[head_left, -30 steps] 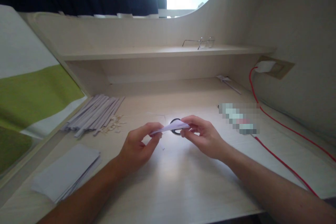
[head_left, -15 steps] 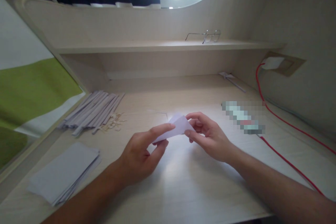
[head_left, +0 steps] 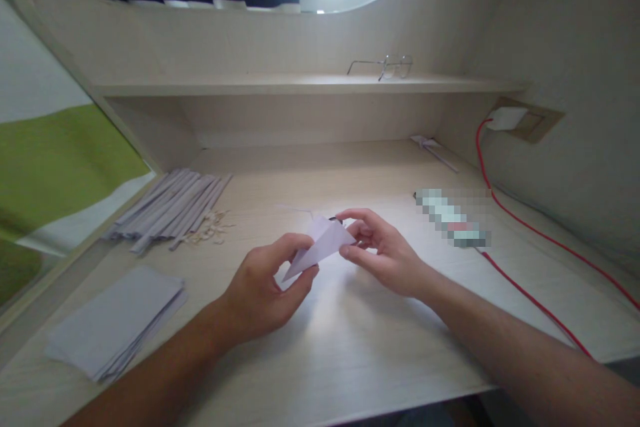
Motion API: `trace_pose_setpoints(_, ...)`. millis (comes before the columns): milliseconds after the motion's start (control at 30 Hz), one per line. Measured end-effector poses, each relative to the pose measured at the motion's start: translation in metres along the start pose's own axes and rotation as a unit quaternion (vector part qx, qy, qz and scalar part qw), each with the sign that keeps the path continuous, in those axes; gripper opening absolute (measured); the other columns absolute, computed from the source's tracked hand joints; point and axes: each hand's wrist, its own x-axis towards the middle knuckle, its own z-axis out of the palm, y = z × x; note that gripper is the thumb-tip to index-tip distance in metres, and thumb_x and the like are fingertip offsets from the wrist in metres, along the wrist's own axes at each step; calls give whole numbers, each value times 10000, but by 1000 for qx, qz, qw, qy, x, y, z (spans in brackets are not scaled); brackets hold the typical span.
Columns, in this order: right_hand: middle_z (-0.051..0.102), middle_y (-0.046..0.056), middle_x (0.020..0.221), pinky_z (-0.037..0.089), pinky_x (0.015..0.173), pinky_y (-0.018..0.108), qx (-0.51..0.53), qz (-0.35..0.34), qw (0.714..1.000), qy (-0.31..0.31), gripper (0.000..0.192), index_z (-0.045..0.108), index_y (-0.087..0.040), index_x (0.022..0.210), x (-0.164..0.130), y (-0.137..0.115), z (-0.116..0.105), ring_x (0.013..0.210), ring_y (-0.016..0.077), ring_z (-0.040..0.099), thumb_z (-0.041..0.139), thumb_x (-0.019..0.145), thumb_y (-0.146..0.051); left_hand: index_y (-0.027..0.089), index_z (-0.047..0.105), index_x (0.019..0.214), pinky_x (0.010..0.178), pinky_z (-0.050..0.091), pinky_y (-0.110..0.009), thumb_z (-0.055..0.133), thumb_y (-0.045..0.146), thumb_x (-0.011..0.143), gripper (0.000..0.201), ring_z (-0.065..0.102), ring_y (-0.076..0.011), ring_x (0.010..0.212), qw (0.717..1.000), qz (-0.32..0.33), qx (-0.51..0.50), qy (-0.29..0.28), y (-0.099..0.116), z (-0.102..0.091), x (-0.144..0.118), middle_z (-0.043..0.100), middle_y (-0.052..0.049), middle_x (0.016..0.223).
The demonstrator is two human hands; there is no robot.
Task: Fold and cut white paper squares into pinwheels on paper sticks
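Note:
Above the desk, my left hand [head_left: 267, 283] grips a folded piece of white paper [head_left: 320, 247] between thumb and fingers at its left end. The paper is creased into a pointed, triangular shape. At its right corner is my right hand [head_left: 383, 247], thumb and fingers closed on the edge. A small dark thing [head_left: 336, 219] shows behind the paper by the right index fingertip; I cannot make out what it is. Some of the right hand's fingers are partly hidden.
Rolled paper sticks [head_left: 173, 207] are piled at left beside pale curled bits [head_left: 213, 227]. Nearer lies a paper stack [head_left: 117, 320]. A blurred-out phone-like device [head_left: 450, 217] with a red cable [head_left: 530, 300] is at right. Glasses [head_left: 397, 67] rest on the shelf [head_left: 250, 88].
The paper has turned, so a broader folded face and a point at lower left show. My left fingers have bent further around it. The whole view has shifted slightly.

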Motion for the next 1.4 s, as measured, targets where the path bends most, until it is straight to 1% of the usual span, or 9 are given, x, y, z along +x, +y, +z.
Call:
trace_pose_setpoints(133, 603, 81, 1344, 468, 1065, 480, -148, -123, 981, 18, 549, 590, -295, 1317, -4, -17, -7, 1256, 270, 564, 752, 818, -132, 228, 600, 1080, 653, 503, -278, 640, 138, 897, 208, 683, -162, 706, 995, 34, 84, -33, 11, 0, -5, 723, -1, 852)
trace_pose_setpoints(233, 676, 73, 1185, 492, 1017, 468, -222, -161, 959, -67, 260, 686, -256, 1065, -16, -30, -8, 1161, 264, 604, 702, 850, -109, 200, 583, 1132, 675, 526, -323, 602, 108, 880, 269, 711, -213, 773, 988, 46, 127, -69, 29, 2, -21, 746, -44, 907)
trace_pose_setpoints(300, 708, 61, 1055, 507, 967, 456, -259, -149, 946, -123, 185, 679, -239, 942, -31, -33, -4, 1061, 256, 628, 663, 857, -76, 187, 583, 1098, 638, 521, -334, 538, 76, 885, 245, 695, -212, 725, 986, 36, 135, -95, 43, 6, -37, 735, -44, 858)
trace_pose_setpoints(400, 721, 68, 1001, 514, 936, 454, -282, -105, 939, -167, 212, 666, -224, 959, -56, -29, 3, 1024, 261, 636, 626, 850, -47, 188, 601, 995, 559, 468, -351, 488, 54, 904, 198, 632, -204, 617, 982, 26, 157, -106, 61, 14, -61, 677, -20, 724)
trace_pose_setpoints(633, 701, 91, 1190, 477, 991, 514, -306, -93, 932, -170, 276, 665, -255, 1157, -93, -28, 13, 1142, 300, 593, 623, 916, -129, 229, 677, 887, 612, 411, -376, 599, 118, 889, 135, 552, -213, 683, 986, -28, 150, -67, 87, 28, -86, 633, -25, 728)
trace_pose_setpoints(800, 716, 66, 1134, 463, 997, 474, -283, -84, 940, -172, 144, 666, -239, 1055, -93, -29, 13, 1115, 267, 599, 556, 996, -168, 221, 669, 915, 788, 443, -420, 668, 140, 857, 99, 593, -246, 897, 987, -116, 76, -78, 89, 27, -88, 693, -47, 938)
trace_pose_setpoints(967, 712, 64, 988, 466, 901, 437, -272, -43, 947, -165, 98, 663, -214, 1032, -84, -31, 15, 989, 249, 603, 603, 1009, -287, 224, 667, 886, 739, 409, -395, 588, 192, 952, 108, 579, -231, 841, 982, -156, 72, -83, 83, 26, -87, 679, -33, 861)
trace_pose_setpoints(1133, 686, 73, 948, 471, 820, 401, -264, -44, 944, -192, 58, 674, -206, 901, -75, -27, 15, 922, 243, 584, 658, 950, -232, 217, 605, 749, 688, 380, -376, 564, 229, 968, 223, 561, -223, 767, 976, -181, 94, -76, 82, 27, -86, 644, -32, 755)
trace_pose_setpoints(1400, 630, 69, 829, 448, 730, 375, -306, 18, 941, -143, 286, 634, -205, 762, -71, -21, 22, 809, 220, 564, 568, 1021, -308, 228, 549, 697, 632, 317, -380, 590, 333, 954, 280, 548, -244, 690, 954, -242, 163, -71, 80, 31, -88, 599, -23, 661)
